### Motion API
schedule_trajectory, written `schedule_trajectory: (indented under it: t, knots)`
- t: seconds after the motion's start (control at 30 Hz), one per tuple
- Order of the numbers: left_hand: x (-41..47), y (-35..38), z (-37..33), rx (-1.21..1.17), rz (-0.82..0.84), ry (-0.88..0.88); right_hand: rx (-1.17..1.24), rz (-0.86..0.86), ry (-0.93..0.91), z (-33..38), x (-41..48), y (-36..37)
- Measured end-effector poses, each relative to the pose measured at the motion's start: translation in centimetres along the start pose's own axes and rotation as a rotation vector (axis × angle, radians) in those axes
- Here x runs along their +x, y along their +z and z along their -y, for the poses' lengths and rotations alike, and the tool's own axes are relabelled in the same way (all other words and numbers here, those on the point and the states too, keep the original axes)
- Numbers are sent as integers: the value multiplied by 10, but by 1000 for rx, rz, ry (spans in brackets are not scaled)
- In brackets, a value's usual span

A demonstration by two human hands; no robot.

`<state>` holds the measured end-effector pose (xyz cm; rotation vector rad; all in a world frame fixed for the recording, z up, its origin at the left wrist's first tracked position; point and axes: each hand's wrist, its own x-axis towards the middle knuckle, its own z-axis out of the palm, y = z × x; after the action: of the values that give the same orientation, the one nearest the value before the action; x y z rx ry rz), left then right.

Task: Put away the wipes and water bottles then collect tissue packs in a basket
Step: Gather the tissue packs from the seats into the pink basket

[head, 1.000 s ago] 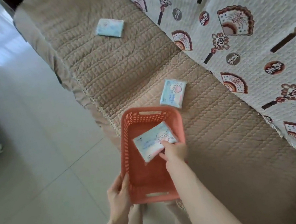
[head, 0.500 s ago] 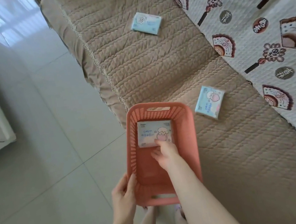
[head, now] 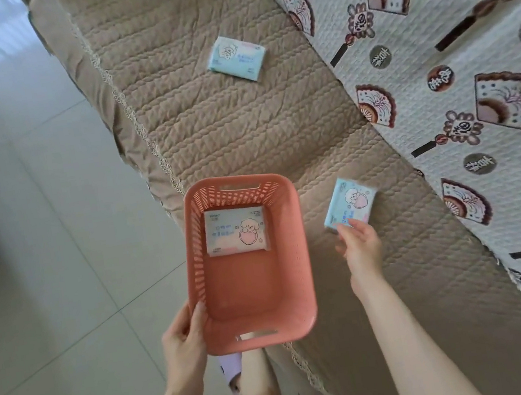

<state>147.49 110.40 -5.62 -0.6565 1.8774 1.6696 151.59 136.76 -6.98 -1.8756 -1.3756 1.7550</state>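
Observation:
An orange slotted basket (head: 300, 259) hangs at the sofa's front edge, and my left hand (head: 186, 343) grips its near left rim. One tissue pack (head: 236, 230) lies flat inside it at the far end. On the brown quilted seat just right of the basket lies a second tissue pack (head: 349, 202); the fingertips of my right hand (head: 359, 245) touch its near edge, fingers spread, without lifting it. A third tissue pack (head: 235, 58) rests farther along the seat.
The brown quilted sofa seat (head: 235, 126) runs from top centre to bottom right. A white cover printed with fans (head: 452, 43) drapes the backrest at right. Grey tiled floor (head: 37, 230) is at left. My legs and a slipper (head: 230, 366) are below the basket.
My right hand left the first tissue pack lying in the basket, came out and moved right onto the second pack on the seat. The view shifted along the sofa.

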Motion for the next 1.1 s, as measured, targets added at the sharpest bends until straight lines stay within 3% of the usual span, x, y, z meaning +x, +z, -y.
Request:
schedule_trajectory:
  t: [0.67, 0.8, 1.1]
  knots:
    - [48, 84, -43, 95, 7, -11, -700, -143, 164, -25, 160, -14]
    - [52, 85, -46, 132, -5, -6, -589, -175, 121, -21, 160, -17]
    - [47, 75, -71, 88, -62, -31, -28, 3, 90, 40, 105, 8]
